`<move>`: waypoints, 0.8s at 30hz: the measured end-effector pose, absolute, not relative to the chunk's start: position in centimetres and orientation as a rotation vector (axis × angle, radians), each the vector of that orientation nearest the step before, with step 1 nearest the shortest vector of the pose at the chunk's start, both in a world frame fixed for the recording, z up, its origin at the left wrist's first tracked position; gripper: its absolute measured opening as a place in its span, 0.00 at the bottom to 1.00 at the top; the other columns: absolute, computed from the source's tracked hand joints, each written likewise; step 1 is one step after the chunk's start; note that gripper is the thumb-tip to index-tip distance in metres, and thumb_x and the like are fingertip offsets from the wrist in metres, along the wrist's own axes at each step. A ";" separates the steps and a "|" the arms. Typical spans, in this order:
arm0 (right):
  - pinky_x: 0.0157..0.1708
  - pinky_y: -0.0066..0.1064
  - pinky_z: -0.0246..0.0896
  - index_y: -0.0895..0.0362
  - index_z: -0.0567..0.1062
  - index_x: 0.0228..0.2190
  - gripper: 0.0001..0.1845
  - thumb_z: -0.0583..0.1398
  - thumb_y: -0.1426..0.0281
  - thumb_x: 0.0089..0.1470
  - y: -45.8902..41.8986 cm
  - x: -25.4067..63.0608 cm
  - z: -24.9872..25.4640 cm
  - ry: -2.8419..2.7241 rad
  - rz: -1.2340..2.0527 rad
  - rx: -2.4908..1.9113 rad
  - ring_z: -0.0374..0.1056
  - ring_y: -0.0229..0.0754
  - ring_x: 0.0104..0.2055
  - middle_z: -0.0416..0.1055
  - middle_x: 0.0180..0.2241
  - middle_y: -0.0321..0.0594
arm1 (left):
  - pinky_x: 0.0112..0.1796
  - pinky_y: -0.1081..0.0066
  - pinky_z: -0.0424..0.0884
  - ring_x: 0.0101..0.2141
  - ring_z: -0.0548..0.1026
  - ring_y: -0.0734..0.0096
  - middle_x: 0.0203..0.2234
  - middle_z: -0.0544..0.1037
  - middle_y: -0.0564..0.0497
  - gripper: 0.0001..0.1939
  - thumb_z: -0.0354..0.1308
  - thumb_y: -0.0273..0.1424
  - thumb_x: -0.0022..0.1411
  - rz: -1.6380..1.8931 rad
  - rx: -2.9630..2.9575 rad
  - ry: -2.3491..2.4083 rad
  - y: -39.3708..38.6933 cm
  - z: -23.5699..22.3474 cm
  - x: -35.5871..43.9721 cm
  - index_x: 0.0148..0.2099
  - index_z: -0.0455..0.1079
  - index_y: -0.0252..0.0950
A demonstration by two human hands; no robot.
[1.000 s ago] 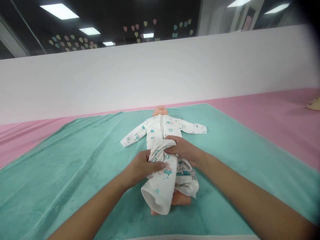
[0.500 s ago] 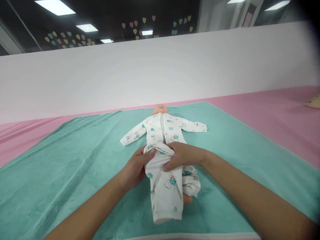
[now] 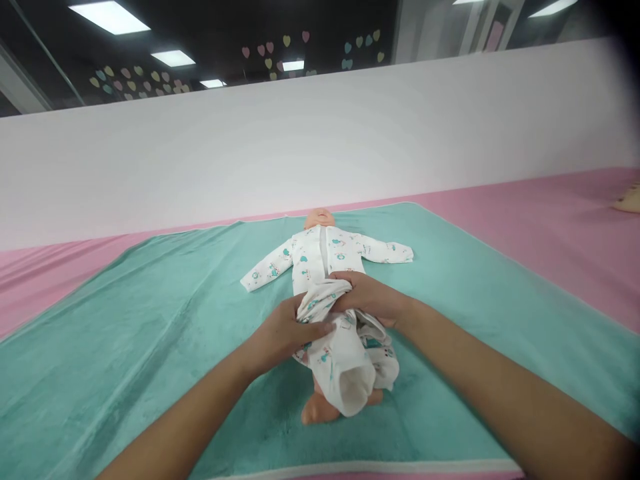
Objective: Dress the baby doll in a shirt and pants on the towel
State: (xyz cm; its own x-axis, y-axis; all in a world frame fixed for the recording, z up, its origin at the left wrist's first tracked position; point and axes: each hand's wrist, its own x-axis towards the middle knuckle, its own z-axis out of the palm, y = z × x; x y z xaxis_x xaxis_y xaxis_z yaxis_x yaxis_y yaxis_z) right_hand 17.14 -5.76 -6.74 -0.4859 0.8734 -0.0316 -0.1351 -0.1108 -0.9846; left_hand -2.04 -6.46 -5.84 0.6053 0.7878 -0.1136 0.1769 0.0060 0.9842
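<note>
A baby doll (image 3: 320, 218) lies on its back, its head away from me, in a white printed long-sleeved garment (image 3: 305, 267) with a gap down the front. My left hand (image 3: 290, 330) is closed on the white printed pant leg (image 3: 337, 357), thumb on top. My right hand (image 3: 373, 298) grips the bunched upper end of the same leg, its fingers partly hidden in the cloth. The leg's open cuff (image 3: 354, 390) faces me. Below it a bare doll foot (image 3: 319, 409) shows. The other pant leg (image 3: 384, 363) lies crumpled on the right, above the second foot.
A teal blanket (image 3: 150, 347) with slight creases lies under the doll, on a pink sheet (image 3: 540, 233). Behind stands a low white wall (image 3: 280, 147) below dark glass with heart stickers. A beige object (image 3: 629, 200) is cut off at the right edge.
The held pant leg, hanging flat over the doll's foot before, is now bunched and its cuff tilted up to the right. The foot on the left has come into view.
</note>
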 end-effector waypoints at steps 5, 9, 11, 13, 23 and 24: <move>0.37 0.33 0.63 0.56 0.73 0.39 0.20 0.66 0.66 0.42 -5.8 17.2 -6.6 -1.526 1.656 -0.892 0.67 0.44 0.40 0.72 0.36 0.39 | 0.37 0.68 0.66 0.38 0.72 0.62 0.41 0.76 0.45 0.24 0.62 0.33 0.54 0.690 1.358 0.712 -6.1 -6.6 -2.4 0.53 0.66 0.36; 0.38 0.33 0.62 0.55 0.73 0.42 0.23 0.67 0.62 0.42 -5.7 17.2 -6.6 -1.620 1.575 -0.976 0.67 0.45 0.41 0.72 0.38 0.39 | 0.36 0.69 0.66 0.40 0.72 0.60 0.43 0.75 0.44 0.25 0.62 0.32 0.54 0.749 1.273 0.680 -5.8 -6.8 -2.5 0.54 0.65 0.36; 0.38 0.33 0.62 0.54 0.73 0.43 0.24 0.67 0.61 0.42 -5.6 17.2 -6.6 -1.644 1.585 -0.982 0.68 0.45 0.41 0.73 0.38 0.39 | 0.35 0.69 0.66 0.40 0.72 0.59 0.43 0.75 0.44 0.24 0.62 0.33 0.55 0.759 1.227 0.662 -5.7 -6.9 -2.5 0.54 0.65 0.36; 0.37 0.33 0.62 0.53 0.72 0.44 0.25 0.67 0.60 0.42 -5.6 17.2 -6.5 -1.657 1.626 -0.971 0.68 0.45 0.41 0.73 0.39 0.39 | 0.35 0.69 0.67 0.40 0.73 0.58 0.43 0.75 0.44 0.23 0.61 0.34 0.56 0.760 1.196 0.647 -5.7 -7.0 -2.4 0.54 0.65 0.37; 0.35 0.32 0.64 0.55 0.73 0.39 0.25 0.69 0.64 0.36 -5.8 17.6 -5.6 -1.857 1.690 -1.002 0.69 0.44 0.38 0.73 0.36 0.38 | 0.34 0.69 0.67 0.35 0.72 0.64 0.39 0.75 0.43 0.18 0.58 0.34 0.58 0.747 1.191 0.642 -6.0 -6.7 -2.4 0.50 0.66 0.34; 0.35 0.32 0.64 0.55 0.74 0.39 0.25 0.69 0.64 0.36 -5.9 17.6 -5.5 -1.889 1.680 -1.015 0.69 0.44 0.38 0.73 0.37 0.38 | 0.34 0.69 0.67 0.34 0.72 0.65 0.37 0.75 0.44 0.18 0.59 0.35 0.58 0.754 1.194 0.656 -6.0 -6.8 -2.4 0.50 0.67 0.34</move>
State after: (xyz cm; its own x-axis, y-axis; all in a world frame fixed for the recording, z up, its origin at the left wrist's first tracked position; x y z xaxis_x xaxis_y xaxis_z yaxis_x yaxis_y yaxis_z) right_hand 17.64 -5.86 -5.53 -0.6485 0.7444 -0.1590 0.2448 0.0062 -0.9695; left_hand -2.44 -5.99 -6.78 0.5937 0.8028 -0.0553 -0.1652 0.1888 0.9680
